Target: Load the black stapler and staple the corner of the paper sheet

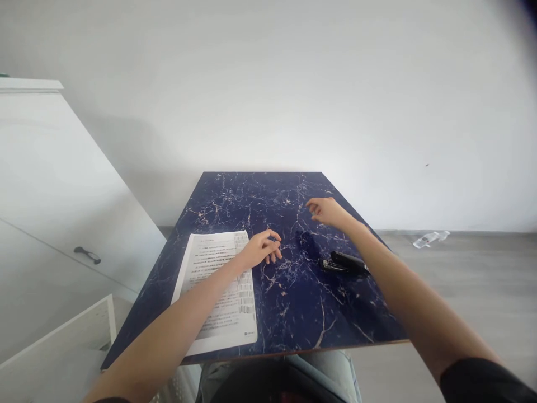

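A printed sheet of paper [222,313] lies on the left part of the dark blue marble-patterned table [289,324]. My left hand [260,248] is over the sheet's right edge, its fingers loosely curled and apart, holding nothing. Over the right half of the table, my right hand [324,211] hovers with bent fingers and nothing visible in them. A black stapler [344,263] rests on the tabletop below that hand, partly covered by my right forearm. My left forearm hides part of the sheet's lower left.
To the left stands a white cabinet [62,184] with a dark handle [87,255]. A white-edged panel [62,336] is low at the left. A crumpled clear plastic item [430,239] lies on the floor by the wall [268,101].
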Demonstrator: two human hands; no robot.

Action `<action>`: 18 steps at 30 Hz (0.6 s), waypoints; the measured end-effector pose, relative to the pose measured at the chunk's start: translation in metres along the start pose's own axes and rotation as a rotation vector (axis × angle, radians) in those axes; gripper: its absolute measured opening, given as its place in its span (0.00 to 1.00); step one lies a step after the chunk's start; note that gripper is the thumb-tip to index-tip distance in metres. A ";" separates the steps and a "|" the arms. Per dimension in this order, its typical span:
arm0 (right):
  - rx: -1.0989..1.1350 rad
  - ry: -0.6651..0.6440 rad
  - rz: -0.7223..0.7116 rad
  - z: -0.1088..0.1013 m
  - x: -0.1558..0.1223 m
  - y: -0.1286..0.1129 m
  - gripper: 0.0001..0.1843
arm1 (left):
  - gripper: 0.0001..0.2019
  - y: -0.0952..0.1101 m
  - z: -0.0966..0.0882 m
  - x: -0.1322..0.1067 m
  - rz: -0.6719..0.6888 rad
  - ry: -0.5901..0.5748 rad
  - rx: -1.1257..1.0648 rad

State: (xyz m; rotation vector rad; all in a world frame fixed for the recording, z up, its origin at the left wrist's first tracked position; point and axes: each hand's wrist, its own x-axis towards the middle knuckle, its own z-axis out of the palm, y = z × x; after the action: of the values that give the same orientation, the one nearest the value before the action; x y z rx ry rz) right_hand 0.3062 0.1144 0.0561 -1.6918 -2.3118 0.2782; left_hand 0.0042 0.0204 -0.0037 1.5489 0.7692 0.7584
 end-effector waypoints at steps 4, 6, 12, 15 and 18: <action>-0.123 -0.015 0.190 0.006 0.015 0.068 0.20 | 0.25 0.002 -0.004 -0.003 0.016 -0.004 0.133; -0.134 -0.023 0.205 0.014 0.017 0.085 0.17 | 0.29 0.002 -0.005 -0.004 0.045 -0.022 0.189; -0.065 -0.051 0.157 0.025 0.018 0.088 0.16 | 0.29 0.004 -0.002 -0.005 0.121 -0.199 0.319; -0.008 -0.062 0.142 0.022 0.016 0.089 0.21 | 0.29 0.004 -0.002 -0.004 0.109 -0.234 0.303; 0.030 0.023 0.163 0.018 0.005 0.099 0.20 | 0.29 0.003 -0.003 -0.003 0.110 -0.210 0.326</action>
State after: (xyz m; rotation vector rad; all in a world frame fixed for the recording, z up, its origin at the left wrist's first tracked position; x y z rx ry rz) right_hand 0.3885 0.1494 0.0097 -1.8611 -2.1457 0.3213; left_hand 0.0001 0.0194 -0.0001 1.9430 0.6784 0.5561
